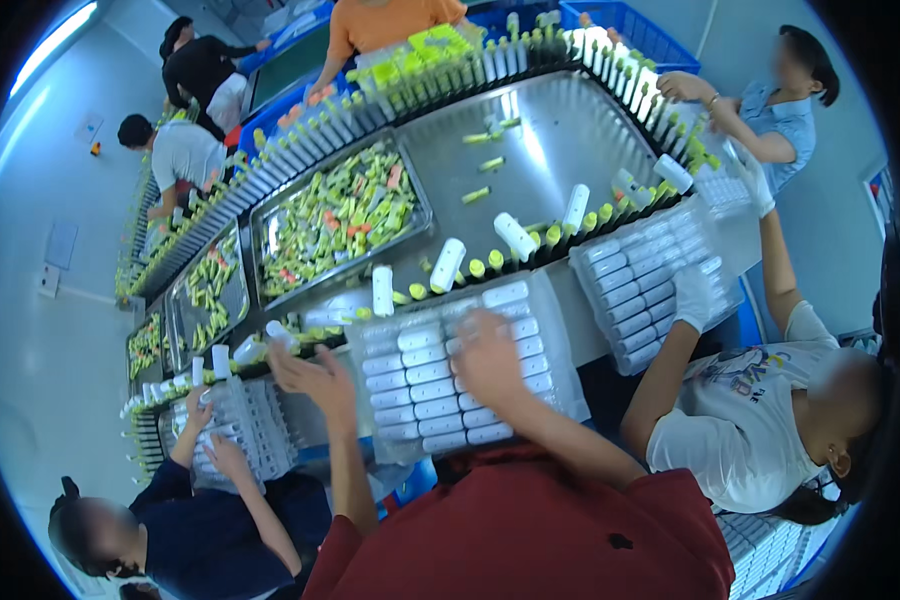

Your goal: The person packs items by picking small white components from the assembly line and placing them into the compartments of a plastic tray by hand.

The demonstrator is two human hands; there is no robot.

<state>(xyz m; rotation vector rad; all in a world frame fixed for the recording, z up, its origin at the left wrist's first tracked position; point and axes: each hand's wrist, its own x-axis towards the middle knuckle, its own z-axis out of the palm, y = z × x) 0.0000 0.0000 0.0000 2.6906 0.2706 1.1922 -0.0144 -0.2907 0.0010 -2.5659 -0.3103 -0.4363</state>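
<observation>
A clear plastic tray [378, 452] holding columns of white oblong plastic pieces [432, 389] lies in front of me. My right hand [485, 357] reaches over its upper middle, fingers bent down onto the pieces and smeared by motion; whether it grips one cannot be made out. Left of the tray, my left hand [317, 385] is raised with its fingers apart. A small whitish piece [278, 332] is at its fingertips, seemingly not gripped. Beyond the tray runs a row of upright yellow-green sticks [477, 268]; some carry white oblong pieces [448, 265].
Behind the row, a metal table [560, 125] bears trays heaped with yellow-green and orange pieces [340, 215]. On my right, a person's gloved hand [694, 298] works over another filled tray [625, 290]; at left, a co-worker's hands [228, 458] are at a clear tray [265, 425]. More people stand around.
</observation>
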